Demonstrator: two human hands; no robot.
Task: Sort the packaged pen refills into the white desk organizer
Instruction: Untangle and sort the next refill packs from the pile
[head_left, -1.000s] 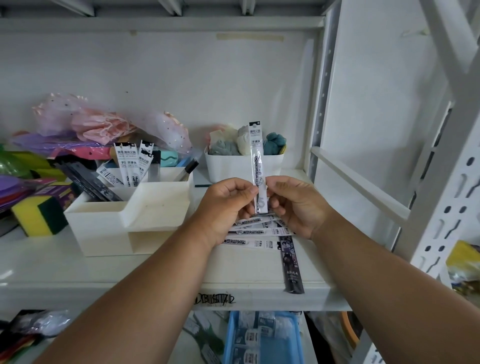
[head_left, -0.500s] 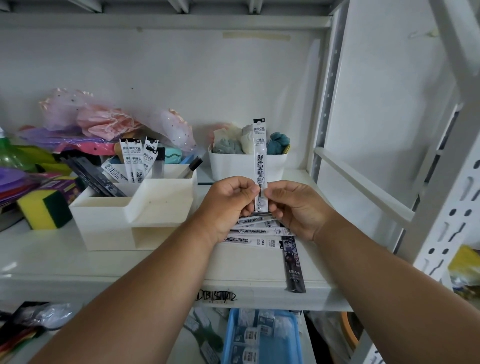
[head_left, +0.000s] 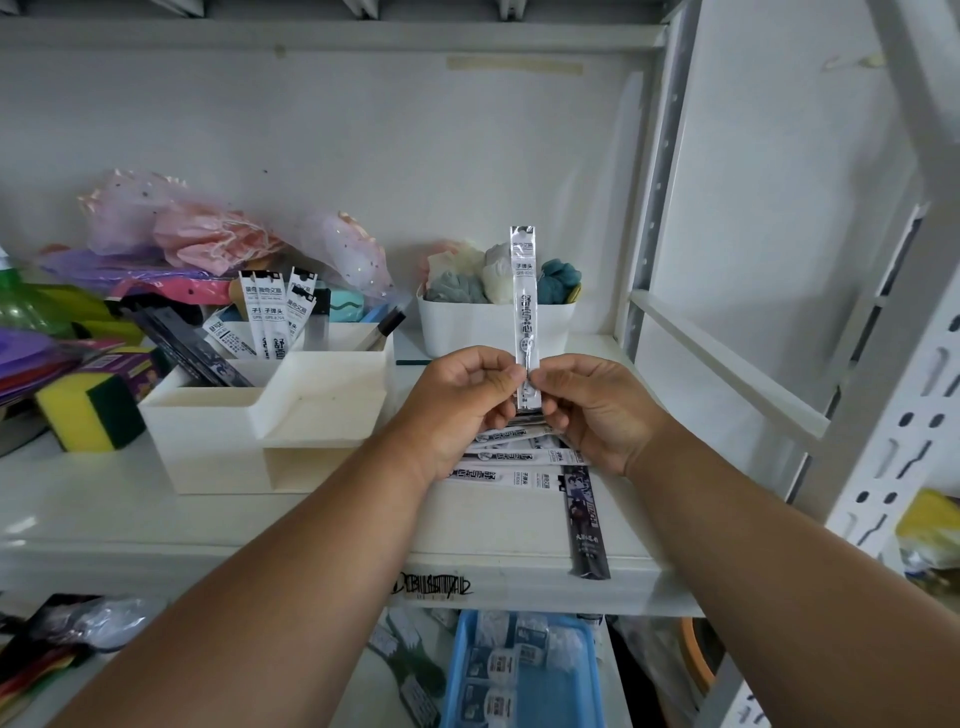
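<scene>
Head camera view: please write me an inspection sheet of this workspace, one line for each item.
Surface: white shelf board, graffiti sticker on its front edge.
Job's things: white packaged pen refill held upright; more white refill packets lying flat under the hands; a black packet beside them; white plastic desk organizer already holding several refills.
Clutter: yellow-green sponge, pink mesh bags, white tub of cloth items.
Hands: left hand and right hand both pinch the upright refill's lower end.
Cables: nothing seen.
Surroundings: white metal rack upright; blue tray on the shelf below.
</scene>
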